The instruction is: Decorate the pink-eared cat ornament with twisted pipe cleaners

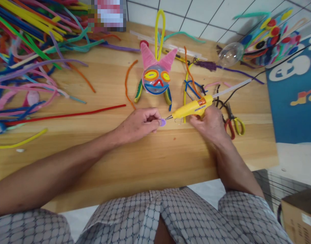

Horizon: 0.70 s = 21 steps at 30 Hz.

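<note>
Between the thumb and fingertips of my left hand (142, 124) is a small round purple piece (162, 122), too small to make out fully. My right hand (212, 123) is wrapped around the handle of a yellow hot glue gun (192, 107), with a clear glue stick (231, 88) out of its back. The gun's metal nozzle points left, at or very near the purple piece. Just beyond my hands stands a clear ball figure (156, 80) with pink ears, yellow-and-orange eyes, a red nose, a blue mouth and a yellow loop on top.
Colourful pipe cleaners (38, 67) are heaped at the left. Scissors (234, 126) with red and yellow handles lie right of my right hand. A black cord (272, 66) runs from the upper right. A clear ball (230, 55) and a decorated figure (272, 40) sit at the back right.
</note>
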{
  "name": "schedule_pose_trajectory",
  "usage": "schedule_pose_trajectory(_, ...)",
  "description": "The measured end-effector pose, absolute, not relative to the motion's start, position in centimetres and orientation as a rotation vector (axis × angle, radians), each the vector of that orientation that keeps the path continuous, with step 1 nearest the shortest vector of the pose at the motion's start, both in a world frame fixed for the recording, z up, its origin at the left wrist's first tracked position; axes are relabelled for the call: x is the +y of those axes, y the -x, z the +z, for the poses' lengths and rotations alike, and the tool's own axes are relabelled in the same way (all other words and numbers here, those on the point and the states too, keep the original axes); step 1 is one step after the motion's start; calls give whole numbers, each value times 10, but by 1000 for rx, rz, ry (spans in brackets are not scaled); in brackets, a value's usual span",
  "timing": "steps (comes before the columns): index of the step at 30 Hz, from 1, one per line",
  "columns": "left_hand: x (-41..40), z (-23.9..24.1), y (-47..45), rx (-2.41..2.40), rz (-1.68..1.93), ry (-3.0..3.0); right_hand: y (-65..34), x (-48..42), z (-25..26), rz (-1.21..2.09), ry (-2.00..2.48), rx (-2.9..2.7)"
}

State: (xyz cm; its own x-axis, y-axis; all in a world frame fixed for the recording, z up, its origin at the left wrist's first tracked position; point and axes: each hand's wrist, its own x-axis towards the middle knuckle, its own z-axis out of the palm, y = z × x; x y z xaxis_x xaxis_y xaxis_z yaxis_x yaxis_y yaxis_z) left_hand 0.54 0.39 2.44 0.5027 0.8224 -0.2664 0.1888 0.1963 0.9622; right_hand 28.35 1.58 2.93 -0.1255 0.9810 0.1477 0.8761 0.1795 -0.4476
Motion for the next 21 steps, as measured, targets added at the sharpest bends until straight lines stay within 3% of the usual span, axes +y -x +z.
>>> schedule_pose_trajectory(21,3,21,-6,1003,572,-1355,-283,13,30,357,1720,-2060)
